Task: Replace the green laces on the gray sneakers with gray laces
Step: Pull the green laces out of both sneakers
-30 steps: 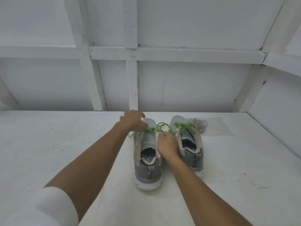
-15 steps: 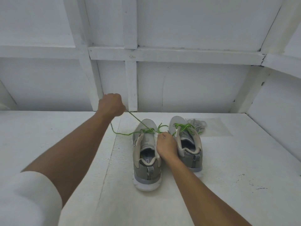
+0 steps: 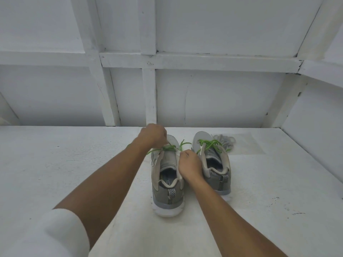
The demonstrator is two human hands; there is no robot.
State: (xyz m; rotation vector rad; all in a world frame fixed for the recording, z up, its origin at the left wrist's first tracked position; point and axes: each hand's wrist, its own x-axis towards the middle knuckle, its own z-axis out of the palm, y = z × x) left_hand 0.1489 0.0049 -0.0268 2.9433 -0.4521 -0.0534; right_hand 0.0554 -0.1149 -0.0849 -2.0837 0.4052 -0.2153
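Two gray sneakers stand heel-toward-me on the white surface. The left sneaker has a loosened green lace near its toe end. My left hand is closed over that lace at the shoe's front. My right hand grips the right edge of the left sneaker's upper. The right sneaker keeps its green lace threaded and bunched on top. A bundle of gray laces lies just behind the right sneaker.
A clear plastic sheet lies under and beside the gray laces. White panelled walls close off the back and right of the white surface.
My left hand, which had pulled the green lace up and out to the left, has come back down to the toe of the left sneaker. The right hand has stayed on the shoe.
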